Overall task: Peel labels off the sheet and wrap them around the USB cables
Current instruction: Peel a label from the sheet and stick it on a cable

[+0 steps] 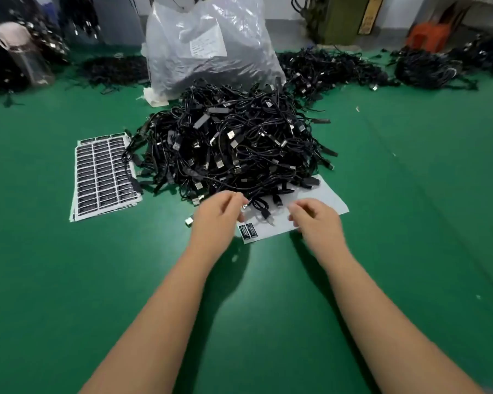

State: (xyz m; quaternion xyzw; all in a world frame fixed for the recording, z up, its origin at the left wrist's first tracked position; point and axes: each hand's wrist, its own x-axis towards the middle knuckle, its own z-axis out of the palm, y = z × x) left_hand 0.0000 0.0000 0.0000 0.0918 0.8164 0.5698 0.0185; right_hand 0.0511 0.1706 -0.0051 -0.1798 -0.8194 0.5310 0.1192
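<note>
Reaching forward over a green table [69, 280], both bare forearms, hands apart, one at each side of a nearly stripped white label sheet [319, 206]. Left hand [217, 220] at the sheet's left edge, fingers curled, fingertips close to a thin black cable [258, 207] lying on the sheet; whether actually pinching it, cannot tell through the blur. Right hand [316, 223] over the sheet's right part, fingers loosely bent, nothing seen in its grasp. Two remaining black labels [247, 231] side by side at the sheet's near left corner, just beside the left hand. Directly behind the sheet, overlapping its far edge, a big tangled heap of black USB cables [234, 143]. Left of the heap, a stack of full label sheets [103, 172], touched by stray cable ends. Behind the heap, a bulging clear plastic bag [208, 44] bearing a paper slip. Farther back, more cable piles [325, 69] across the table, and a clear bottle with a pinkish cap [20, 52] at far left.
</note>
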